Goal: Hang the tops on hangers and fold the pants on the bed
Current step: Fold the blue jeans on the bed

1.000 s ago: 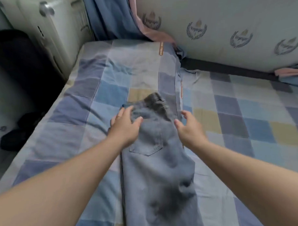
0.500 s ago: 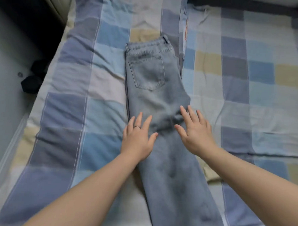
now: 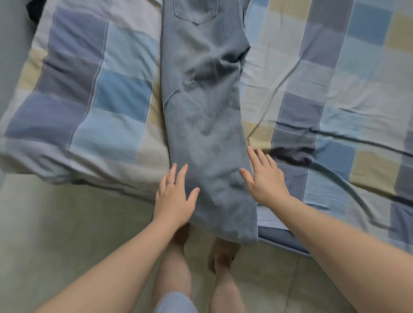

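Observation:
A pair of light blue jeans (image 3: 202,114) lies lengthwise on the bed, legs doubled onto each other, back pocket at the top of the view. The hems hang over the bed's near edge. My left hand (image 3: 174,197), a ring on one finger, rests flat with straight fingers on the jeans' left edge near the hem. On the right edge of the same leg my right hand (image 3: 263,177) lies flat, fingers spread. Neither hand grips the cloth.
The bed carries a checked sheet (image 3: 97,101) in blue, grey and beige, creased to the right of the jeans. Pale tiled floor (image 3: 57,233) lies below the bed's edge, with my bare legs (image 3: 176,267) standing on it. A dark object (image 3: 34,2) lies on the floor at top left.
Both hands have slid down the jeans from the waistband, past the thigh, to the lower legs near the hem. The view has tilted down to the bed's edge and floor.

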